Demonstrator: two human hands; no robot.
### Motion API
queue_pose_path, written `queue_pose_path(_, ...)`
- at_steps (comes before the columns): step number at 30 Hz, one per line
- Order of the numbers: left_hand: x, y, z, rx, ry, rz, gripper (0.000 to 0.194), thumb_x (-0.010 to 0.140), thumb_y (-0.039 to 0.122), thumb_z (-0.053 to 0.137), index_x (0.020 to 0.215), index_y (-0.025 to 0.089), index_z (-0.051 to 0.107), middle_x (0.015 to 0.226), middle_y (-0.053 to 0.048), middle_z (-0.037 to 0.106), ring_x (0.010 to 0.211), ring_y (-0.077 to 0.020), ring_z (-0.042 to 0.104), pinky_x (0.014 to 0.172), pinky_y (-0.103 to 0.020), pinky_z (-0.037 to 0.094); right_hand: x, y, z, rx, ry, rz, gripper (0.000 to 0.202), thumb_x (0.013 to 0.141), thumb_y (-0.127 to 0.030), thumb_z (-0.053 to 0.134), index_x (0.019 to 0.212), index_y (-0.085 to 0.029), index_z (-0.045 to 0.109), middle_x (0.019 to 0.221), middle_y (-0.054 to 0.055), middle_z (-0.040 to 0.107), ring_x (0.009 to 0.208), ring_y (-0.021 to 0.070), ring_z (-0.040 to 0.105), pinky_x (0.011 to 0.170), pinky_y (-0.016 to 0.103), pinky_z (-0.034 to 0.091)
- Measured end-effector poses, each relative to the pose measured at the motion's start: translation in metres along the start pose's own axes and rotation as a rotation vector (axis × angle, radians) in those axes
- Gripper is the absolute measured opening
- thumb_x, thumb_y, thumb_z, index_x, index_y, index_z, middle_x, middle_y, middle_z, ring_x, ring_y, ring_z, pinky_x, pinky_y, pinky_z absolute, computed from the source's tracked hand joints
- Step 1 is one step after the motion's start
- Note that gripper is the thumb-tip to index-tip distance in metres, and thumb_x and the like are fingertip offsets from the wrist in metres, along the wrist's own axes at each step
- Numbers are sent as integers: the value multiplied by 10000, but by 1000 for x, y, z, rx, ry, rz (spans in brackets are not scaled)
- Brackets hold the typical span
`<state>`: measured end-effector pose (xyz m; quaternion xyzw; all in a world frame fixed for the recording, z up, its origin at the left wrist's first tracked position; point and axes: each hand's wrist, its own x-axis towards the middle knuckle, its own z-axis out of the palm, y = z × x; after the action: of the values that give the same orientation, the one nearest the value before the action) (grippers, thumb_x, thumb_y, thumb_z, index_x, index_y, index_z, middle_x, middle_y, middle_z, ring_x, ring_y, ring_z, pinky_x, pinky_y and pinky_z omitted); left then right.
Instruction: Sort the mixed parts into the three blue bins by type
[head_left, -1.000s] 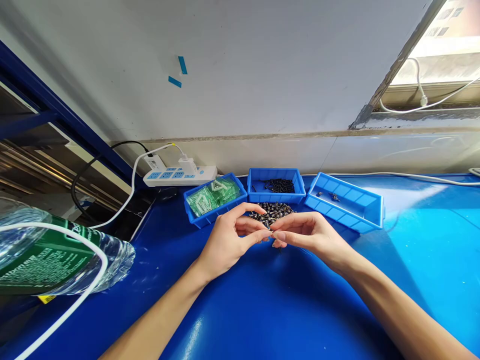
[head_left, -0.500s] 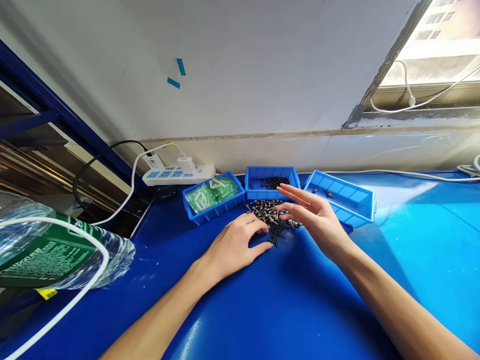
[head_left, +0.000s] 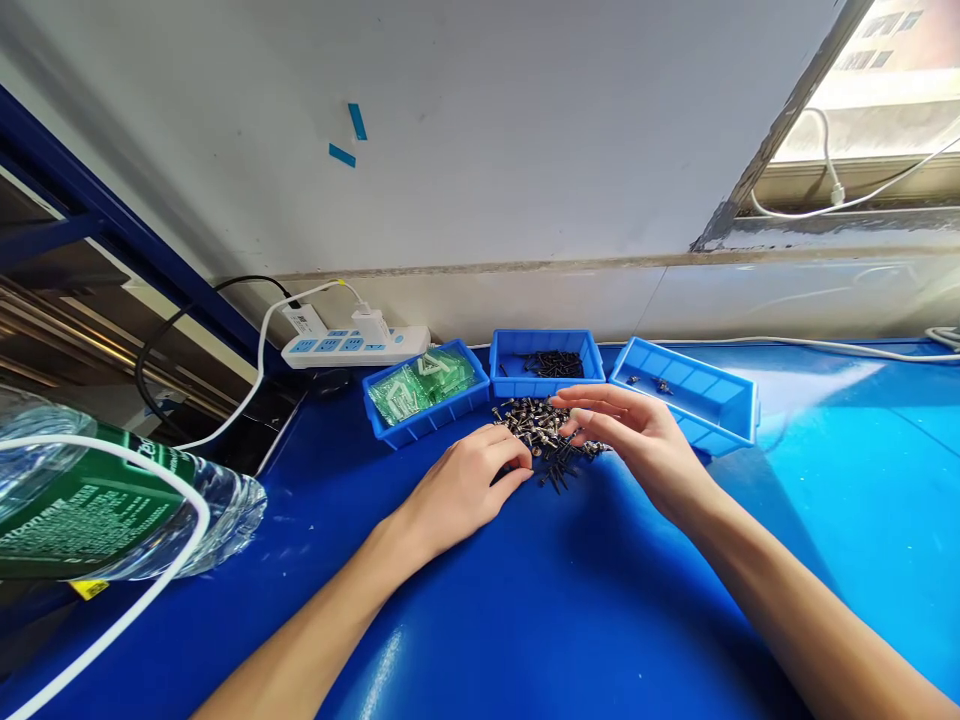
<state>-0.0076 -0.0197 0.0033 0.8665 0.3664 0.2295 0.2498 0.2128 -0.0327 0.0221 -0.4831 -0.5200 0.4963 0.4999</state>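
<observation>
Both hands (head_left: 465,485) at a heap of small dark screws (head_left: 534,420) on the blue table (head_left: 480,620), three blue bins (head_left: 547,387) behind.

Just the one cam here, and it's riding on the person's head, looking forward and down. Going by the middle bin (head_left: 534,386): it's sitting near the centre of the shot, slightly right, so the lens is pretty much aiming at it. The view's coming from above, on the bin's near side, with the table (head_left: 480,620) stretching out in front of it and the wall (head_left: 525,130) rising behind. The left hand (head_left: 465,480) and right hand (head_left: 641,440) are showing on the bin's near side, closer to the lens. The bottle (head_left: 97,490) is looming large, well left of the bin, getting cropped by the frame. The window (head_left: 900,120) is peeking in far right, behind it.
</observation>
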Motion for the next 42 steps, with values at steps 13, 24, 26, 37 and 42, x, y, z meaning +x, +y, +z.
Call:
queue_pose_path(13,5,8,-15,-339,241,-61,88,924,200,688,844,189,722,807,3,727,735,-143,657,701,-236,520,-4,6,5,15,-243,104,285,763,-447,867,895,-198,821,772,47,805,732,210,752,728,345,609)
queue_pose_path(24,2,7,-11,-268,201,-52,52,884,170,746,854,192,710,799,17,717,716,-139,650,681,-237,524,-2,-2,4,65,-212,166,331,692,-488,916,757,-181,809,662,43,760,623,167,677,669,320,569)
queue_pose_path(26,1,5,-10,-215,96,-42,63,870,186,775,899,194,720,845,6,727,746,-152,667,697,-250,545,0,-3,3,48,-117,132,344,688,-513,910,745,-192,803,672,43,760,631,172,680,669,321,569)
queue_pose_path(37,-6,1,20,195,7,344,237,1051,197,532,1128,205,756,1128,-101,743,995,-219,690,863,-350,597,-1,0,0,101,30,24,461,828,-441,798,1265,-309,733,1472,93,654,1029,262,756,871,401,597)
queue_pose_path(42,-6,-2,13,200,37,309,247,1039,138,514,1047,186,756,1079,-101,733,944,-208,698,806,-318,584,1,-2,-1,128,61,43,409,772,-433,844,1143,-275,778,1337,106,737,918,237,758,814,382,584)
